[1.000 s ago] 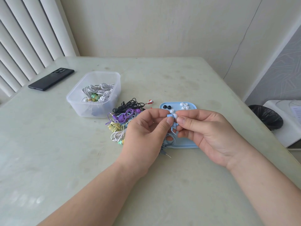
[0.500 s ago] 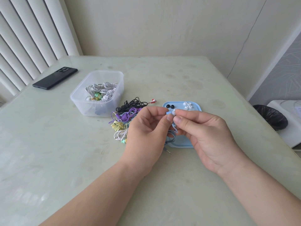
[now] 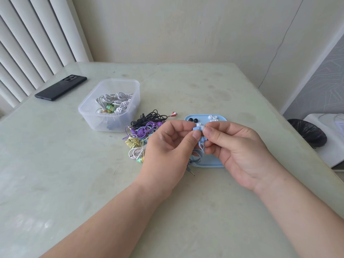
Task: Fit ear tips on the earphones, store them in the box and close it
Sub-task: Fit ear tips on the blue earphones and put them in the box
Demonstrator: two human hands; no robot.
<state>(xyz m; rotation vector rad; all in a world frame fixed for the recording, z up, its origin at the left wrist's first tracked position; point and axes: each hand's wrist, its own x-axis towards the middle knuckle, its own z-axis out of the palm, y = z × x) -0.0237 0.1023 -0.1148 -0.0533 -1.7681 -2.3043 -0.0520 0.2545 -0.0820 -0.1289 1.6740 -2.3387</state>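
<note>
My left hand (image 3: 168,146) pinches a light blue earbud (image 3: 197,128) between thumb and forefinger. My right hand (image 3: 236,148) meets it fingertip to fingertip and pinches a white ear tip (image 3: 202,128) against the bud. The blue cable (image 3: 197,155) hangs below onto a light blue lid (image 3: 206,164). Loose white ear tips (image 3: 212,118) and two black ear tips (image 3: 193,120) lie at the lid's far end. A pile of coiled earphones (image 3: 144,133) lies left of my hands. The clear plastic box (image 3: 111,105) holds several white earphones.
A black phone (image 3: 61,87) lies at the table's far left by the vertical blinds. A black bin (image 3: 307,133) and a white appliance (image 3: 331,138) stand beyond the table's right edge. The wall runs close behind the table.
My hands have kept working the ear tip at the blue earbud, fingertips shifting slightly. The view has shifted a little, and the objects on the table stay put.
</note>
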